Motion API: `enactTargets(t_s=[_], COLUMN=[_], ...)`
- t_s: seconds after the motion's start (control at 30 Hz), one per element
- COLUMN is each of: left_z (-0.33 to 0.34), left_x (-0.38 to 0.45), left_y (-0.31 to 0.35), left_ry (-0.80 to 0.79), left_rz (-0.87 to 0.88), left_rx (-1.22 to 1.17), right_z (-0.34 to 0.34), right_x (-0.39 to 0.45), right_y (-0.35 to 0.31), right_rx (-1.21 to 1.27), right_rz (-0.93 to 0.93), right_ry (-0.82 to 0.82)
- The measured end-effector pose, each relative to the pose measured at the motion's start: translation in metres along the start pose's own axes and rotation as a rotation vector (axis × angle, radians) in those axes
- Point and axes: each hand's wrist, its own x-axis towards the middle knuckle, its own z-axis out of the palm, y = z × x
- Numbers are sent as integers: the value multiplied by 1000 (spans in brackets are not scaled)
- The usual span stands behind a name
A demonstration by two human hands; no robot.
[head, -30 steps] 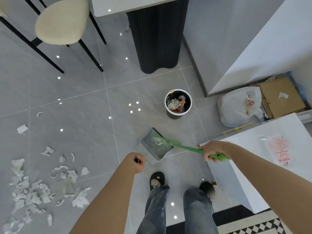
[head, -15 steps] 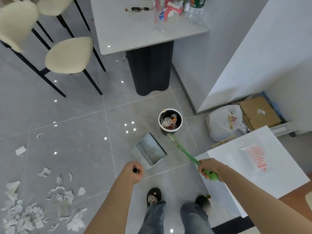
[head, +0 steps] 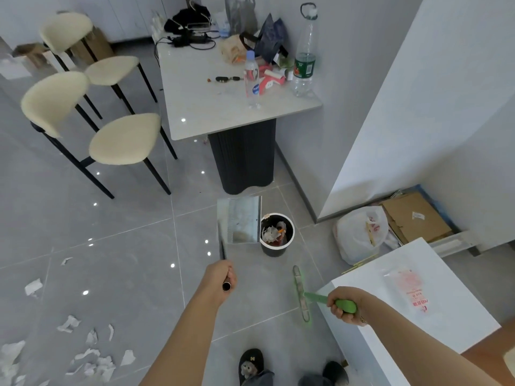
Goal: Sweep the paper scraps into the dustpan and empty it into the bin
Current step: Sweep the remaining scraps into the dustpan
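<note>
My left hand grips the dark handle of a metal dustpan, held up and tilted just left of the bin, its edge at the rim. The round black bin with a white rim stands on the floor with crumpled paper and rubbish inside. My right hand holds the green handle of a small brush, whose head hangs low beside the white cabinet, away from the pan. White paper scraps lie scattered on the grey tiles at the lower left.
A white table on a black ribbed pedestal stands behind the bin, with bottles and clutter on it. Two cream chairs are to the left. A white cabinet, plastic bag and cardboard sit on the right.
The dustpan rose from low in front of me up to the bin's left rim. The brush swung from the pan and bin back toward the cabinet. The view tilted up.
</note>
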Motion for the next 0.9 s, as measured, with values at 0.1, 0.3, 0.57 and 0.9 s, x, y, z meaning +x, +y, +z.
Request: enactTargets(t_s=[0.1,0.3,0.57,0.9], left_z=[14,46,55,51], left_x=[-6,-3,5,5], left_y=[12,12,-29,-44], left_ry=[15,47,16,33], left_rz=[36,151,386,399], left_rx=[85,352,670,678], right_z=[-6,-6,-19,-28], right_x=[1,-6,-8,-10], right_y=[-10,-36,-47,-30], right_rx=[4,104,102,60], right_rz=[-22,-87,-117,-84], right_ry=[0,-15,-8,1])
